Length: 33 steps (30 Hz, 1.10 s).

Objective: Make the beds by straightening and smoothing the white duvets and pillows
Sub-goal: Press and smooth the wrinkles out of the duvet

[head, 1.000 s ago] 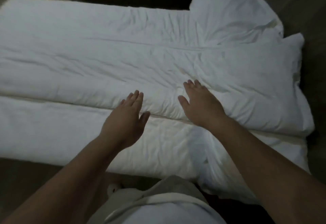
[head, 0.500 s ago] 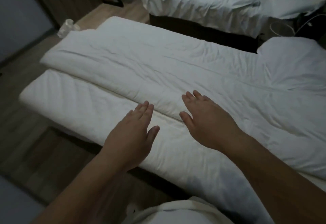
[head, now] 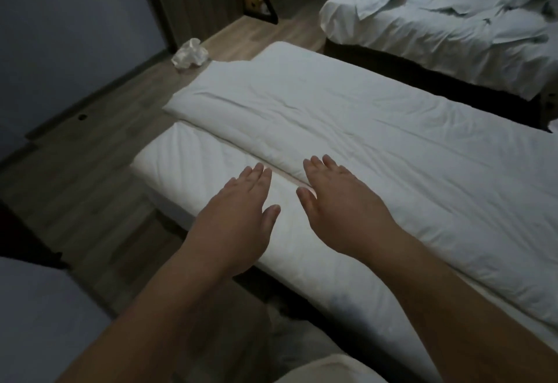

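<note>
A white duvet point(head: 377, 141) lies folded lengthwise along the near bed, with light creases down its middle. Its near edge leaves a strip of white mattress point(head: 193, 168) bare. My left hand point(head: 238, 210) is flat with straight fingers over that bare strip, just short of the duvet's edge. My right hand point(head: 338, 201) is flat too, its fingers on the duvet's near edge. Neither hand grips anything. The pillows of this bed are out of view.
A second bed point(head: 437, 20) with a rumpled white duvet and loose pillows stands at the back right, across a dark gap. A crumpled white cloth point(head: 190, 56) lies on the wooden floor point(head: 99, 129) at the bed's foot. A wall runs along the left.
My view has swung left toward the foot of the bed, and the pillow end has left the frame. Both hands stay flat and have slid along the duvet's near edge.
</note>
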Motion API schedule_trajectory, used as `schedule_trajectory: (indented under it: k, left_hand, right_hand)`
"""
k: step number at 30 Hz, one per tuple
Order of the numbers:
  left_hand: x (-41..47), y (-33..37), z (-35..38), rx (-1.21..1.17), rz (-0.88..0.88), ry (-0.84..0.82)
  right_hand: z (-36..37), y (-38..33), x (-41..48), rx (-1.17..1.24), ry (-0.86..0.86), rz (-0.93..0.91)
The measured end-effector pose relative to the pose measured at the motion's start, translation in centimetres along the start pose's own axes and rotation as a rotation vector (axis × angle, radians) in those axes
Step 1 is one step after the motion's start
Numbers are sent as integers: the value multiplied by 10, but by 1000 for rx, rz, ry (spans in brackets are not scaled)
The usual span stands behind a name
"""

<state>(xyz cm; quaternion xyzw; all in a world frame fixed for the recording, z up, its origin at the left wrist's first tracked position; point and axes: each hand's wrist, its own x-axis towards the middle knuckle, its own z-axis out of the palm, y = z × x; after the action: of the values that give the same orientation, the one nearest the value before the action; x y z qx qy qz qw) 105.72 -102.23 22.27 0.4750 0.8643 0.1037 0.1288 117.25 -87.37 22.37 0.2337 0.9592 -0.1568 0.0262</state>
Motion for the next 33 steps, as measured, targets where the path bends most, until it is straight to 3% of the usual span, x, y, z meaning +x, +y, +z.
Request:
schedule_trajectory:
  k: [8, 14, 20, 25, 33]
  left_hand:
    - [74, -176, -44, 31, -63, -9]
    - [132, -321, -107, 22, -135, -111]
    - [182, -456, -162, -33, -158, -51]
    - [229, -574, -195, -25, -88, -57]
    - [326, -713, -277, 47, 156, -85]
  right_hand:
    - [44, -109, 171, -15, -24, -32]
    - [48, -208, 319, 35, -68, -2]
    - [46, -311, 447, -9, -84, -58]
    - [63, -387, 540, -36, -26, -6]
    - [63, -483, 644, -3, 68, 257]
